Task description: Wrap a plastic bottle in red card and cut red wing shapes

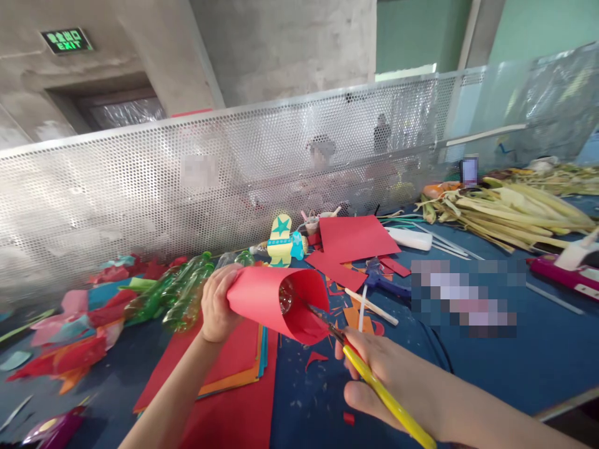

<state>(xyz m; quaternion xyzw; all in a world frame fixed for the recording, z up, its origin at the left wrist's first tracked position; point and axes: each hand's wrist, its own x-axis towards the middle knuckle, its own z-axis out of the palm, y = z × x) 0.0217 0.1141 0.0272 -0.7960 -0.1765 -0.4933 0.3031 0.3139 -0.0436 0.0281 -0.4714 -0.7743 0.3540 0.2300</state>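
Observation:
My left hand (219,304) is wrapped round a red paper tube (262,296), tilted with its open end to the right. Inside the tube shows the end of a clear plastic bottle (286,295). My right hand (374,368) grips a pair of scissors (374,380) with yellow handles. Their blades reach into the tube's open end at the lower edge; whether they touch the paper I cannot tell. Beneath my left arm lies a stack of coloured paper (229,374), red on top with orange and blue sheets below.
Green plastic bottles (189,296) and crumpled coloured paper (88,318) lie at left. Red sheets (355,237), a blue glue gun (388,284) and paper scraps are beyond the tube. Corn husks (510,209) lie at right. A perforated metal screen (257,162) stands behind the table.

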